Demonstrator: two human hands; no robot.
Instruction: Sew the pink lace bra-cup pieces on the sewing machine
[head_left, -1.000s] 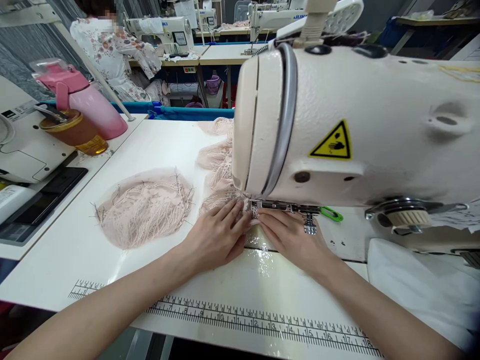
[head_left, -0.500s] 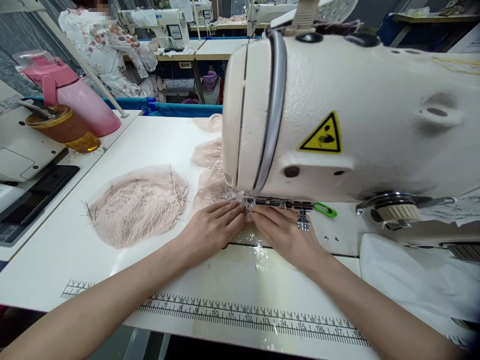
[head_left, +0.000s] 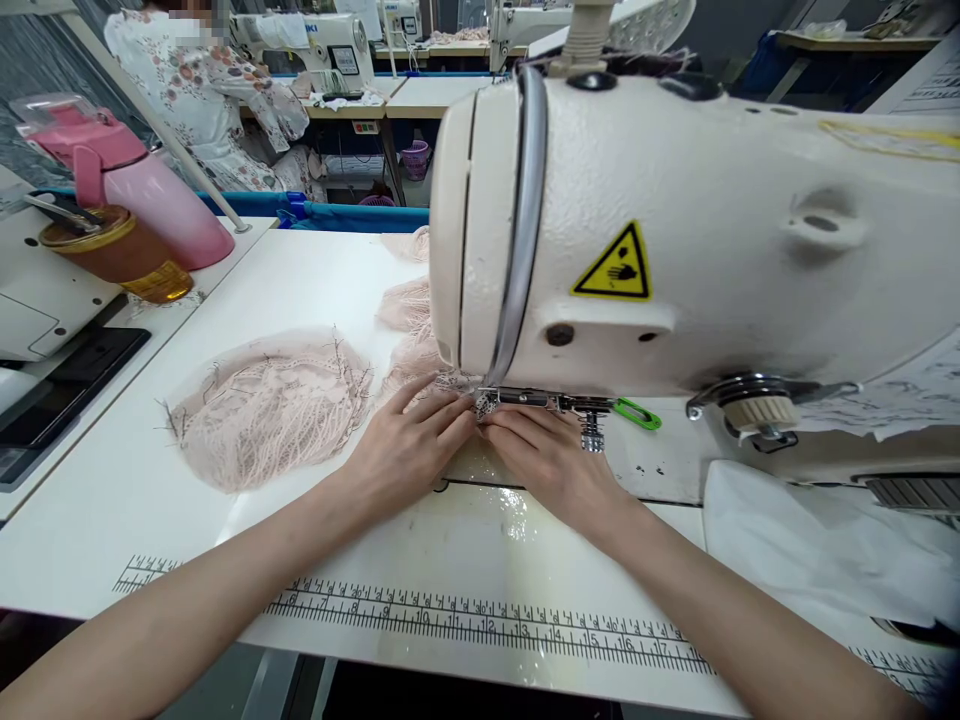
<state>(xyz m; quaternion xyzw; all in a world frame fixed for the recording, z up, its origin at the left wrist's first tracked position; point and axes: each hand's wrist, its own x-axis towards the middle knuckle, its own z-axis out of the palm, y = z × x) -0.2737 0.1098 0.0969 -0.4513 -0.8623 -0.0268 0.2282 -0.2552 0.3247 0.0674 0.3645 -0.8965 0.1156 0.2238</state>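
Observation:
Pale pink lace fabric (head_left: 411, 360) lies bunched behind and under the head of a white sewing machine (head_left: 480, 230). Its narrow near edge runs to the presser foot (head_left: 489, 398). My left hand (head_left: 416, 435) presses and grips the lace just left of the foot, fingers close together. On the right, my right hand (head_left: 551, 455) has its fingertips pinched on the lace edge, partly hidden beneath the foot's metal attachment. The needle point is too small to make out. Left of my hands, another pink lace piece (head_left: 270, 410) with dark thread ends lies flat.
A green thread snipper (head_left: 637, 413) lies right of the foot. White cloth (head_left: 810, 540) rests at the right. A printed ruler (head_left: 450, 615) runs along the front edge. A pink bottle (head_left: 165, 205), amber cup (head_left: 124, 255) and phone (head_left: 71, 380) stand left. A person in floral clothing (head_left: 202, 90) sits beyond.
The whole view has shifted slightly, so things appear farther left. My left fingers look a little more spread over the lace. Both hands stay at the presser foot.

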